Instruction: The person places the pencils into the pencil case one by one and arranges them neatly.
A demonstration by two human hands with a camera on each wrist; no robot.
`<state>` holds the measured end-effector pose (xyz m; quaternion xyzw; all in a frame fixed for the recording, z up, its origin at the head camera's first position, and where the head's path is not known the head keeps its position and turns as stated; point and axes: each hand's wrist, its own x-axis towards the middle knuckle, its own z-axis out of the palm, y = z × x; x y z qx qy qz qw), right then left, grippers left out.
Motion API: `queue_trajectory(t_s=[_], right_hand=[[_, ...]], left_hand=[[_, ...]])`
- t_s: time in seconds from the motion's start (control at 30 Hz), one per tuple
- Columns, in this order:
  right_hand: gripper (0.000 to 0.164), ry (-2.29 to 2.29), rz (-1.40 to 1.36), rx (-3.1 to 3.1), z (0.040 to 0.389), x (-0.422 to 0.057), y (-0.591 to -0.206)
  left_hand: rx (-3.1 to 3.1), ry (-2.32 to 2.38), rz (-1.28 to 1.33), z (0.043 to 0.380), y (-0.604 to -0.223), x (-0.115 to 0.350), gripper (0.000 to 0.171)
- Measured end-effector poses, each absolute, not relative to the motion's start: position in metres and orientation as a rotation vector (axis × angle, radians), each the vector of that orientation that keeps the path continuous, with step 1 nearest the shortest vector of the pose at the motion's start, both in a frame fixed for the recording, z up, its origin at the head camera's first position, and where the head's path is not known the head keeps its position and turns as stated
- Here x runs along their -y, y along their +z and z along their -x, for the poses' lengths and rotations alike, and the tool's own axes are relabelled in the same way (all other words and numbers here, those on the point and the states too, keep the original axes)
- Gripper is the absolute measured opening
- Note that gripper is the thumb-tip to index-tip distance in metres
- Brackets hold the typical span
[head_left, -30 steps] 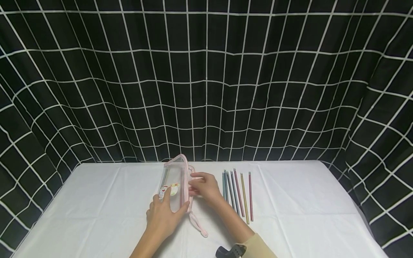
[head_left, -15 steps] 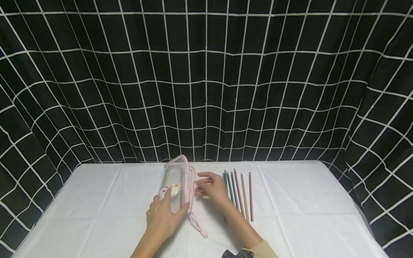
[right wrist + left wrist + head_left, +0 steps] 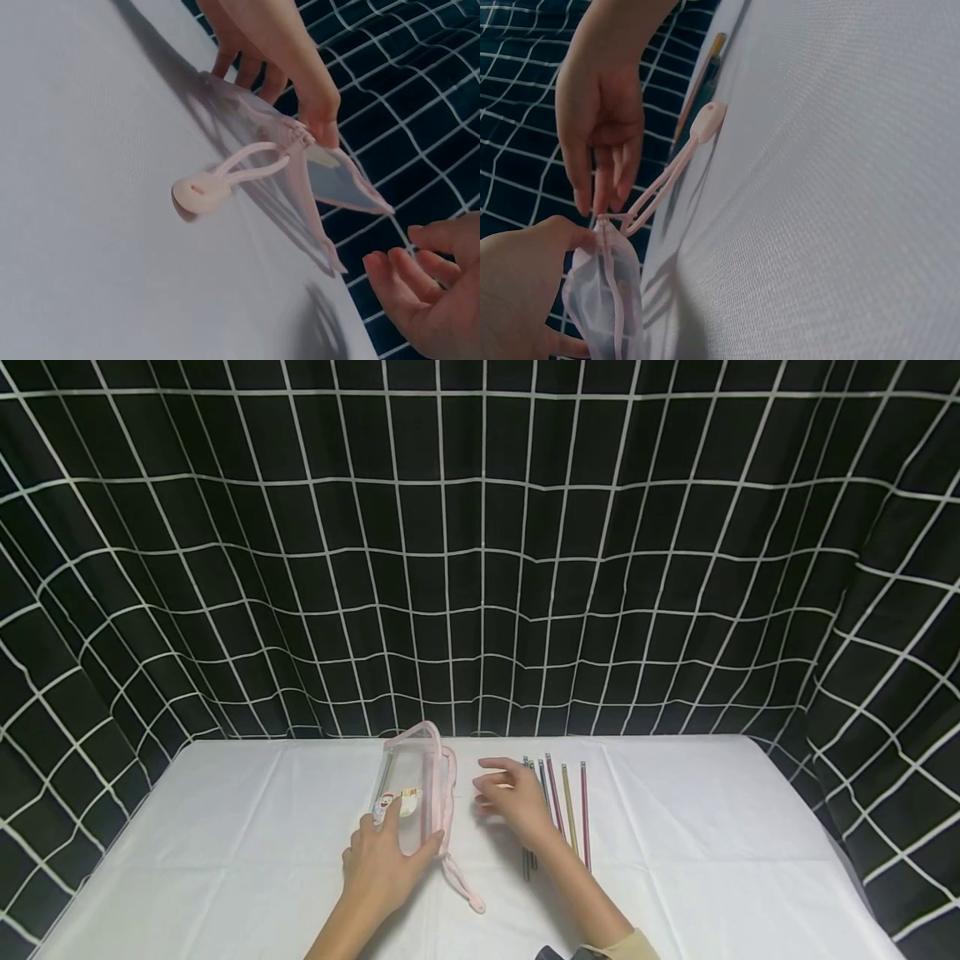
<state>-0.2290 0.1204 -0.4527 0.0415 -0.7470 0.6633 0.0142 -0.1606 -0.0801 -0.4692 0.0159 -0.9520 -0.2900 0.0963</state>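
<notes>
A clear pencil pouch [image 3: 412, 768] with pink edging and a cartoon print lies left of the table's middle, its zipper side parted. My left hand [image 3: 378, 864] grips its near end, thumb at the zipper edge and fingers across the printed side. A thin pencil [image 3: 386, 771] shows through the pouch's left side. My right hand [image 3: 517, 797] hovers between the pouch and a row of pencils, fingers loosely bent with nothing in them. In the right wrist view, the right hand [image 3: 431, 289] is apart from the pouch's gaping mouth [image 3: 330, 202].
Several pencils [image 3: 567, 802] in red, gold and dark tones lie side by side on the white tablecloth [image 3: 697, 843], partly covered by my right forearm. A pink strap [image 3: 463, 883] trails from the pouch's near end. A black gridded curtain [image 3: 480, 568] hangs behind the table.
My right hand has drawn away from the pouch's mouth toward the right, over the pencils' left side. The left hand keeps its grip and the pouch stays in place.
</notes>
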Motion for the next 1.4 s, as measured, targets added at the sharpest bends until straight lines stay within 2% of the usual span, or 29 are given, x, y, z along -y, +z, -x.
queue_trajectory(t_s=[1.4], right_hand=[[0.039, 1.618, -0.016, 2.521, 0.229, -0.169, -0.453]], left_hand=[[2.806, -0.84, -0.022, 0.162, -0.468, 0.082, 0.084]])
